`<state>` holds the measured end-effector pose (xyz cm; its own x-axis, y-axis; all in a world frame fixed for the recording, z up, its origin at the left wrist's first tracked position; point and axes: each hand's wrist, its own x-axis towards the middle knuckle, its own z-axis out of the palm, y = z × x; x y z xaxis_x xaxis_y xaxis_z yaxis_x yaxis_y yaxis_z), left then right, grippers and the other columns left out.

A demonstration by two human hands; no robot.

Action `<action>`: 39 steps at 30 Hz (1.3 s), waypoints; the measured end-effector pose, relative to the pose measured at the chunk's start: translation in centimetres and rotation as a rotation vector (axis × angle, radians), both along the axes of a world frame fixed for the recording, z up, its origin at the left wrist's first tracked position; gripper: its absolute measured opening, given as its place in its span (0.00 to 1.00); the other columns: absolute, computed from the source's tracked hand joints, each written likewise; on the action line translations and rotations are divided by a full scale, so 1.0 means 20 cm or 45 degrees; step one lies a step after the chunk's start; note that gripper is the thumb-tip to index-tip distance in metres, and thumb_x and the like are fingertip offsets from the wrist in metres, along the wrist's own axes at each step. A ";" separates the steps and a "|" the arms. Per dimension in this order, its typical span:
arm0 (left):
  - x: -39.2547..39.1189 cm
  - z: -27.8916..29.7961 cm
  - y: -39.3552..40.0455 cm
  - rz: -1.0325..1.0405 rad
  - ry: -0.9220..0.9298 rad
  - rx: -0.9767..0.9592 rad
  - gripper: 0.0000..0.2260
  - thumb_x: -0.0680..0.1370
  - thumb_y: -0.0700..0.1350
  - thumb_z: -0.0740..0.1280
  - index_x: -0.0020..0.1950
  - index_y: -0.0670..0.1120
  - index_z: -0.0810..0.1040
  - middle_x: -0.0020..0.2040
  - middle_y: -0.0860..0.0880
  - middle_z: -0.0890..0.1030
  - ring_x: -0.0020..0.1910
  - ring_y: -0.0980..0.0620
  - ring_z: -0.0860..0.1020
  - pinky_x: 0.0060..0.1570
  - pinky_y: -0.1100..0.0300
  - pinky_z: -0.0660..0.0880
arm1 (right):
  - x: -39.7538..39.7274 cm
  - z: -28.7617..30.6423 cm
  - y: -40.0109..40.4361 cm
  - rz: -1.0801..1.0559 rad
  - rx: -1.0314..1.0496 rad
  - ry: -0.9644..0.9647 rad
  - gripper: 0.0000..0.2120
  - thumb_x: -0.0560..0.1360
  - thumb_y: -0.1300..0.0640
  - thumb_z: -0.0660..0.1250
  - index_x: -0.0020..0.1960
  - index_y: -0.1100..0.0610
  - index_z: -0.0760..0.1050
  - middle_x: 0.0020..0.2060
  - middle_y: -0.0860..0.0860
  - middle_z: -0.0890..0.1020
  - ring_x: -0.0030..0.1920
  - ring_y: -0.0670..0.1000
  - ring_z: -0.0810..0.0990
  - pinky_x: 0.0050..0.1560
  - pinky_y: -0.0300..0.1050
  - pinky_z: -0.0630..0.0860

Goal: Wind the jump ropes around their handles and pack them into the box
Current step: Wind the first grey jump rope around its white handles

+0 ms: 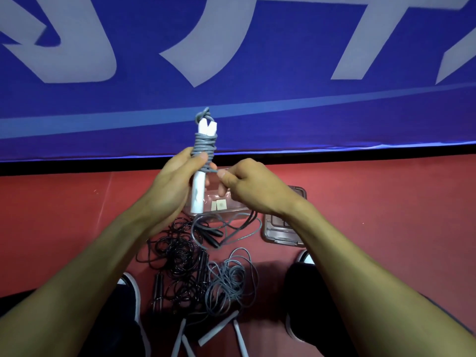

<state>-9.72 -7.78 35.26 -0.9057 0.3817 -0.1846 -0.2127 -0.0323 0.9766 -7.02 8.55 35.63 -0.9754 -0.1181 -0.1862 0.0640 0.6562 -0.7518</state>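
Left hand (170,184) grips the paired white handles (199,176) upright above the clear box (226,211). Right hand (247,186) pinches the grey rope (206,146). Rope looks light, springy; keep tension, hold mid-handle.

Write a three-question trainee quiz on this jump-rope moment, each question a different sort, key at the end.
1. True or false: the left hand holds the white handles upright with grey rope coiled round their upper part.
2. What does the right hand pinch? A) a black handle B) the grey rope's free stretch C) the box lid
3. Fill in: the clear box on the red floor lies ____ the hands, and the loose black rope lies nearer the person.

Key: 1 true; 2 B; 3 below (behind, in this view).
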 end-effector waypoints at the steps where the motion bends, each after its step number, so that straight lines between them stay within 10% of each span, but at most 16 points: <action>1: 0.00 -0.01 0.00 -0.021 0.031 -0.029 0.07 0.85 0.43 0.59 0.58 0.42 0.74 0.47 0.45 0.79 0.38 0.56 0.78 0.43 0.59 0.76 | 0.00 0.00 0.00 -0.023 0.031 0.014 0.22 0.85 0.51 0.59 0.35 0.53 0.80 0.25 0.46 0.73 0.25 0.39 0.73 0.30 0.33 0.64; 12: -0.01 -0.01 -0.03 0.035 0.107 -0.073 0.21 0.74 0.49 0.71 0.62 0.43 0.68 0.46 0.45 0.83 0.40 0.49 0.82 0.41 0.54 0.80 | 0.01 0.00 -0.02 0.086 0.035 0.069 0.19 0.84 0.53 0.61 0.37 0.54 0.81 0.30 0.57 0.79 0.30 0.47 0.72 0.34 0.38 0.67; 16: -0.04 -0.03 -0.05 0.118 0.177 -0.171 0.28 0.68 0.46 0.80 0.59 0.47 0.66 0.40 0.50 0.80 0.39 0.48 0.82 0.43 0.53 0.81 | 0.01 0.01 -0.03 0.139 -0.119 0.058 0.18 0.82 0.53 0.64 0.34 0.52 0.76 0.23 0.43 0.70 0.26 0.43 0.67 0.32 0.37 0.63; 20: -0.04 -0.04 -0.06 0.130 0.116 -0.133 0.25 0.69 0.46 0.78 0.59 0.49 0.67 0.46 0.45 0.80 0.45 0.45 0.84 0.50 0.47 0.81 | 0.02 0.00 -0.04 0.167 -0.173 0.092 0.18 0.81 0.50 0.68 0.39 0.62 0.78 0.24 0.44 0.66 0.25 0.44 0.64 0.28 0.34 0.60; 28: -0.02 -0.05 -0.04 0.111 0.204 -0.122 0.20 0.74 0.37 0.76 0.63 0.41 0.73 0.48 0.40 0.82 0.46 0.45 0.84 0.50 0.52 0.82 | 0.02 -0.05 -0.07 0.135 -0.028 0.255 0.20 0.79 0.51 0.71 0.30 0.50 0.71 0.23 0.48 0.69 0.27 0.48 0.69 0.30 0.38 0.64; 33: -0.01 -0.04 -0.02 0.039 0.034 0.001 0.19 0.77 0.50 0.70 0.62 0.41 0.72 0.56 0.34 0.81 0.52 0.39 0.82 0.56 0.38 0.80 | 0.00 -0.08 -0.04 0.041 0.095 0.202 0.18 0.78 0.49 0.69 0.32 0.56 0.74 0.28 0.53 0.74 0.33 0.53 0.74 0.39 0.51 0.75; 39: 0.00 -0.06 -0.02 -0.046 0.113 -0.147 0.10 0.84 0.41 0.61 0.63 0.38 0.75 0.53 0.42 0.84 0.51 0.46 0.83 0.61 0.41 0.78 | 0.00 -0.11 -0.02 0.037 0.199 0.098 0.17 0.78 0.48 0.69 0.35 0.57 0.73 0.31 0.51 0.75 0.36 0.56 0.73 0.41 0.50 0.73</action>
<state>-9.69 -8.12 34.03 -0.9065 0.3951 -0.1488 -0.1243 0.0870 0.9884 -7.00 8.21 33.46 -0.9840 -0.1218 -0.1297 -0.0103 0.7664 -0.6423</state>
